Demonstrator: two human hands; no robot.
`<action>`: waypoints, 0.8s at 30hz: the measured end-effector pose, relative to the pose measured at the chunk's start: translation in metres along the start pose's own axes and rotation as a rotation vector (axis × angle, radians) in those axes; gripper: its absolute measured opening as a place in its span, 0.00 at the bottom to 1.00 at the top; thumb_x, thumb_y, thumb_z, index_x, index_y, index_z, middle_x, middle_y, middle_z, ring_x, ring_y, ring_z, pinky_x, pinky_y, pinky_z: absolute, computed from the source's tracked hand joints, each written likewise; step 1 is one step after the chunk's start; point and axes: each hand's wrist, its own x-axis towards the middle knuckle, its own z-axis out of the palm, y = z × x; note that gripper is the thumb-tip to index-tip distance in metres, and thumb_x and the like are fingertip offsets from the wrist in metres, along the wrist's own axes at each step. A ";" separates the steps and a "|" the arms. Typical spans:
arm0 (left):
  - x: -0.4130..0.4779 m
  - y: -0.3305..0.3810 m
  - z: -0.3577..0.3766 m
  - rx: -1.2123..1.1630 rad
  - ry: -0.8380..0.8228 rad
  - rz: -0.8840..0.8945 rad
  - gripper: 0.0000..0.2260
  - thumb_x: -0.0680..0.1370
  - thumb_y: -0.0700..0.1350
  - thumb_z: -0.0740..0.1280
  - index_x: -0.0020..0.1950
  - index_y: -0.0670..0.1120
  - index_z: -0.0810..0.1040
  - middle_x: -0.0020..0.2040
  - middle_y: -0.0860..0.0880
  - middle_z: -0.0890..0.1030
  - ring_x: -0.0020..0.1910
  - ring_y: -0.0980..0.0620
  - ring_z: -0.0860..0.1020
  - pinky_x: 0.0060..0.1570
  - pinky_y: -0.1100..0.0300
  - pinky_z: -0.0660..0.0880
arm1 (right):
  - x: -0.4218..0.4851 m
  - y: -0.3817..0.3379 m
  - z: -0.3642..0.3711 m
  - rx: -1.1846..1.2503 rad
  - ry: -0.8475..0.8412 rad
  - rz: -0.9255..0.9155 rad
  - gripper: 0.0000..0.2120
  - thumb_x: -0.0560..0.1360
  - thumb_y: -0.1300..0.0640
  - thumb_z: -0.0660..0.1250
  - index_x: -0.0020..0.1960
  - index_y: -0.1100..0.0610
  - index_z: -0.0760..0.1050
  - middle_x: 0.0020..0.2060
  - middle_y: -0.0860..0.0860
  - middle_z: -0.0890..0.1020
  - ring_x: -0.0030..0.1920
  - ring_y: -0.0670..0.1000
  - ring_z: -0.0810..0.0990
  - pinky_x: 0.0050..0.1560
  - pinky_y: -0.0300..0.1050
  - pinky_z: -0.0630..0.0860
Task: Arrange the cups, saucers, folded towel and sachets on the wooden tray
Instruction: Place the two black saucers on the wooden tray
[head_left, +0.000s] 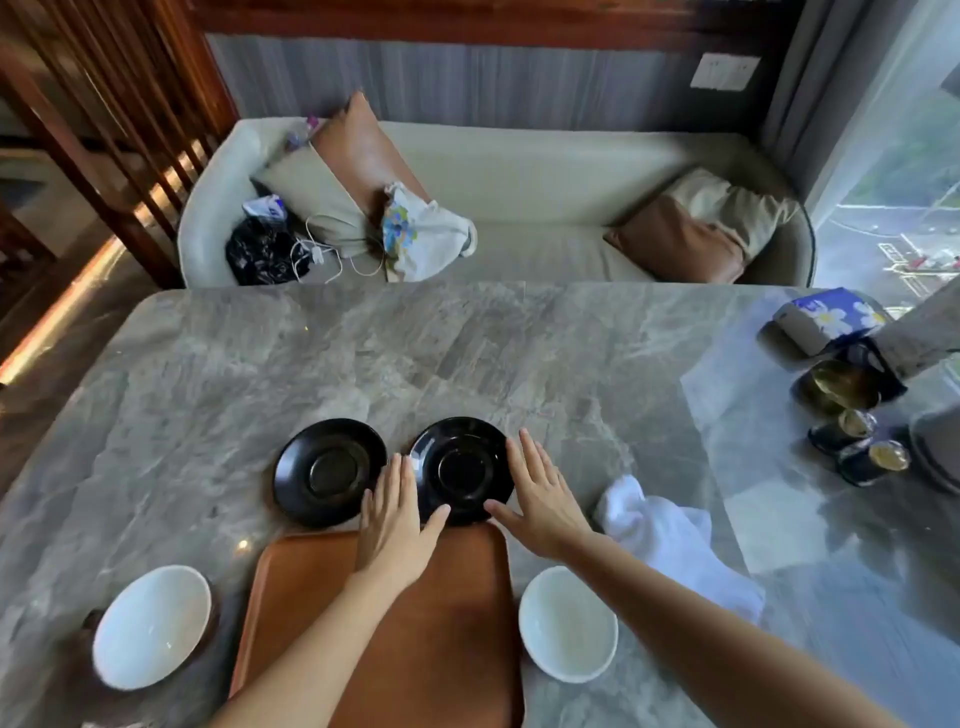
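Seemingly slick and breakable, the right black saucer (460, 467) sits between the straight-fingered left hand (395, 519) and right hand (540, 499), neither gripping; take it by opposite rims.

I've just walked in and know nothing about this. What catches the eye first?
A left hand and right hand flank a glossy black saucer mid-way across the grey marble table, fingers straight along its rim. A second black saucer lies just left of it. Nearer sits an orange-brown wooden tray, with a left white cup, a right white cup and a crumpled white towel around it.
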 end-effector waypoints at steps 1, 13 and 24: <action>0.002 0.001 0.004 -0.108 -0.017 -0.058 0.34 0.79 0.59 0.54 0.76 0.44 0.41 0.79 0.46 0.43 0.77 0.49 0.44 0.75 0.52 0.44 | 0.003 -0.001 0.006 0.067 -0.003 0.043 0.42 0.76 0.39 0.58 0.77 0.53 0.37 0.78 0.52 0.39 0.77 0.53 0.40 0.76 0.50 0.46; 0.036 0.000 0.018 -0.598 -0.007 -0.377 0.23 0.76 0.45 0.65 0.69 0.39 0.66 0.66 0.38 0.73 0.64 0.40 0.72 0.65 0.46 0.68 | 0.050 0.011 0.020 0.709 0.067 0.549 0.27 0.78 0.47 0.61 0.72 0.58 0.62 0.60 0.55 0.78 0.61 0.56 0.76 0.59 0.48 0.72; 0.017 -0.001 0.010 -0.916 0.125 -0.387 0.08 0.76 0.38 0.65 0.55 0.44 0.71 0.51 0.48 0.73 0.36 0.49 0.80 0.35 0.61 0.81 | 0.058 0.025 0.022 0.877 0.030 0.553 0.13 0.77 0.67 0.59 0.56 0.62 0.79 0.40 0.53 0.79 0.40 0.49 0.75 0.41 0.40 0.72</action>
